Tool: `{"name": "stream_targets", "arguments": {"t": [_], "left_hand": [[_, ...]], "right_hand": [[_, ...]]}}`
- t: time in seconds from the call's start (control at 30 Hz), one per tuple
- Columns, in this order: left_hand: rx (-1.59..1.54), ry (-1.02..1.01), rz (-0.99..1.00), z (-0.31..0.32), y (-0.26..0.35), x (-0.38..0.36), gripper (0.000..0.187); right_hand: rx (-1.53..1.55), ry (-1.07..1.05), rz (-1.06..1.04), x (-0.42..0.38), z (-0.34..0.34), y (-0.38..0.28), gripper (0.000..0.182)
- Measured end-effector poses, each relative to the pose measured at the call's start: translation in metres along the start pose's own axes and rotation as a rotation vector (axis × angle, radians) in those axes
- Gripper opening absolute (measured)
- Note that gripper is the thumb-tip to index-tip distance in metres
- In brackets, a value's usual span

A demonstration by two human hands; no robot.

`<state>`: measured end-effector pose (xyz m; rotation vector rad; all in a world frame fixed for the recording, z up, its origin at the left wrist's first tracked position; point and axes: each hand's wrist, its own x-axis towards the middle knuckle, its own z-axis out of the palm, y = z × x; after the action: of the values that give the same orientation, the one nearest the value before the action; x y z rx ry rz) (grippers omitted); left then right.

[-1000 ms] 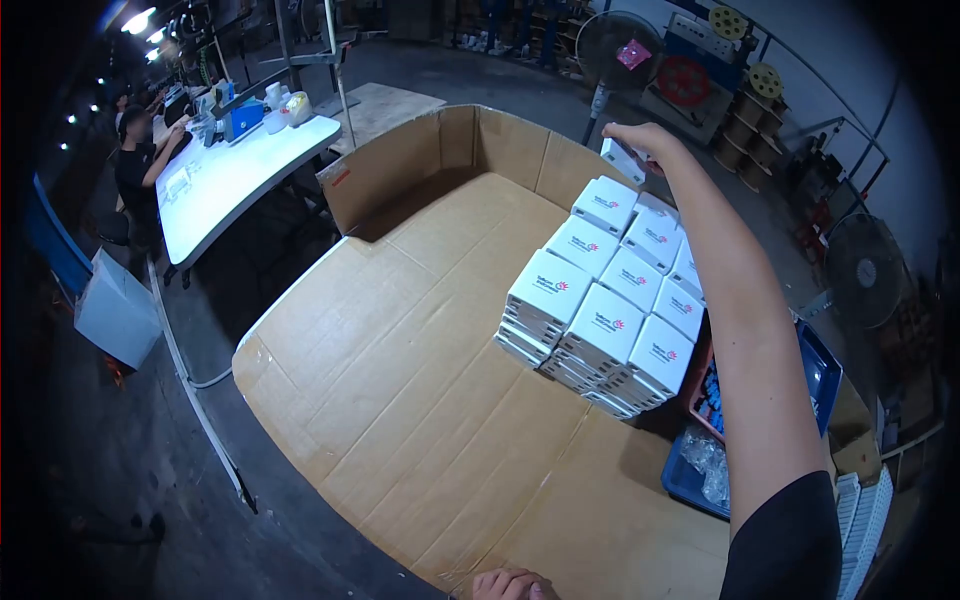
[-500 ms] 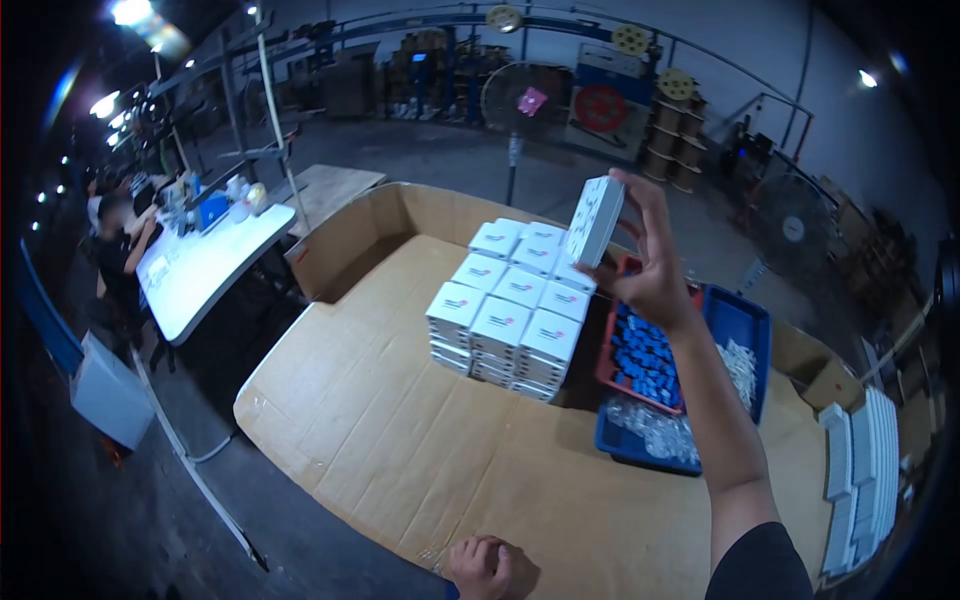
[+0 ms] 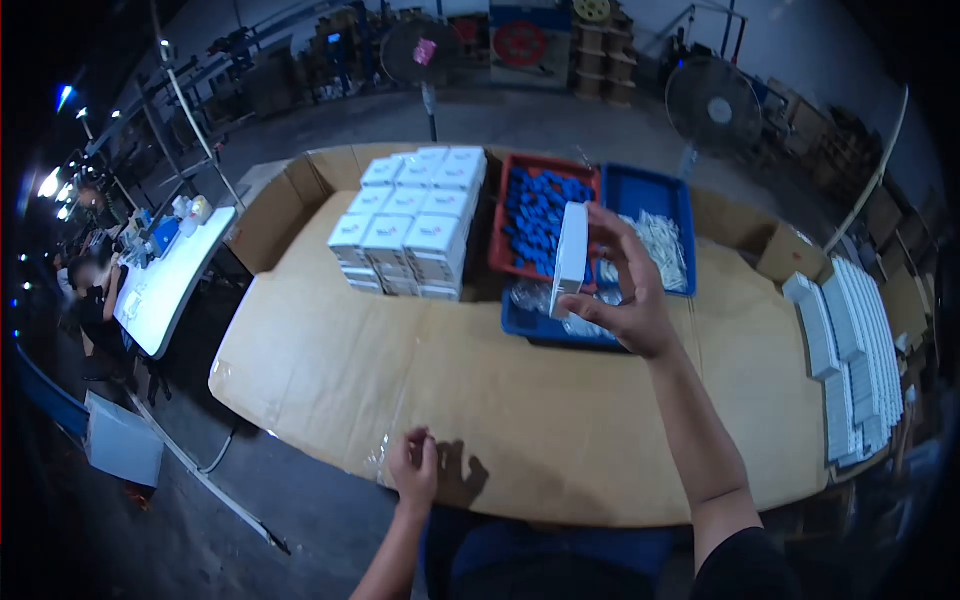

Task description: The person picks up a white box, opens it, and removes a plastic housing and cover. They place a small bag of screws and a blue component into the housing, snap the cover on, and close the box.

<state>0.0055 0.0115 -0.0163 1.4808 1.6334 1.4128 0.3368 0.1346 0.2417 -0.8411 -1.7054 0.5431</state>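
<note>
My right hand (image 3: 630, 290) holds a white box (image 3: 571, 260) upright by its edges, thumb on the near end and fingers at the far end, in front of the trays. My left hand (image 3: 414, 468) is raised just over the near edge of the cardboard surface (image 3: 480, 370), its fingers curled; whether anything is between them is too small to tell. Stacked white boxes (image 3: 404, 228) with printed lids stand at the back left of the surface. Beside them a red tray (image 3: 497, 240) holds many small blue pieces (image 3: 540, 210).
A blue tray (image 3: 650, 188) holds white parts (image 3: 660, 250); another blue tray (image 3: 520, 322) holds clear plastic pieces. Stacked white trays or boxes (image 3: 850, 350) stand at the right edge. A person (image 3: 95, 295) sits at a white table (image 3: 175, 275) on the left. Fans stand behind.
The view has turned right and down. My right hand has brought the white box away from the stack, nearer to me. My left hand has lifted and moved further over the surface.
</note>
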Motion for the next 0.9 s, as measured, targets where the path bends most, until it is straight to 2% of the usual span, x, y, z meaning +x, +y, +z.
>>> {"name": "stream_targets", "arguments": {"t": [0.07, 0.1, 0.2, 0.33, 0.43, 0.53, 0.57, 0.7, 0.8, 0.9], "left_hand": [[-0.117, 0.008, -0.125, 0.004, 0.005, 0.003, 0.018], [-0.202, 0.038, -0.218, 0.007, 0.028, 0.002, 0.022], [-0.605, -0.151, -0.519, 0.027, 0.071, -0.01, 0.037], [-0.776, -0.779, -0.851, 0.064, 0.14, -0.026, 0.068], [-0.811, -0.989, -0.923, 0.089, 0.15, -0.03, 0.071], [-0.632, -1.027, -0.893, 0.107, 0.153, -0.041, 0.068], [-0.712, -0.965, -0.895, 0.111, 0.157, -0.047, 0.064], [-0.781, -0.867, -0.883, 0.116, 0.174, -0.06, 0.059], [-0.749, -0.834, -0.909, 0.119, 0.17, -0.062, 0.056], [-0.724, -0.848, -0.898, 0.119, 0.16, -0.066, 0.054]], "right_hand": [[0.117, -0.003, 0.162, -0.049, -0.007, 0.017, 0.095], [0.111, 0.002, 0.238, -0.076, -0.008, 0.019, 0.093], [0.22, 0.01, 0.391, -0.155, 0.003, 0.031, 0.087], [0.276, 0.011, 0.515, -0.223, 0.021, 0.011, 0.084], [0.189, -0.052, 0.449, -0.241, 0.025, -0.001, 0.075], [-0.041, -0.026, 0.404, -0.252, 0.027, -0.01, 0.073], [-0.007, 0.001, 0.449, -0.253, 0.028, -0.014, 0.07], [-0.091, 0.037, 0.302, -0.265, 0.032, 0.005, 0.068], [-0.172, 0.095, 0.173, -0.27, 0.041, 0.019, 0.071], [-0.141, 0.128, 0.19, -0.271, 0.045, 0.017, 0.073]]}}
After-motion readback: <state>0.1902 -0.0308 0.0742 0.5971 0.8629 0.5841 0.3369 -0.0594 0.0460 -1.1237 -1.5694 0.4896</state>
